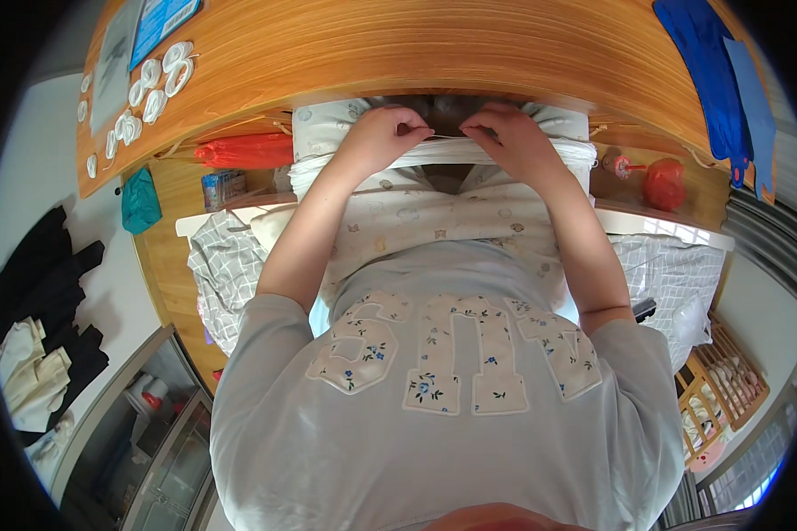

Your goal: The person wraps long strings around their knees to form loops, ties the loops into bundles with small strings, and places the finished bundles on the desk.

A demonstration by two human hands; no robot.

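My left grip (383, 134) and right grip (503, 134) both pinch the white folded cloth (443, 150) at the table (398, 44) edge; the shelf beneath is mostly hidden.

Fingertips of both hands, tucked behind white fabric (434, 152)

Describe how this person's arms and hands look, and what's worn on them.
Both forearms are bare. Short grey sleeves of a T-shirt end above the elbows. The left hand and right hand have no gloves; no rings, watch or bracelets are visible.
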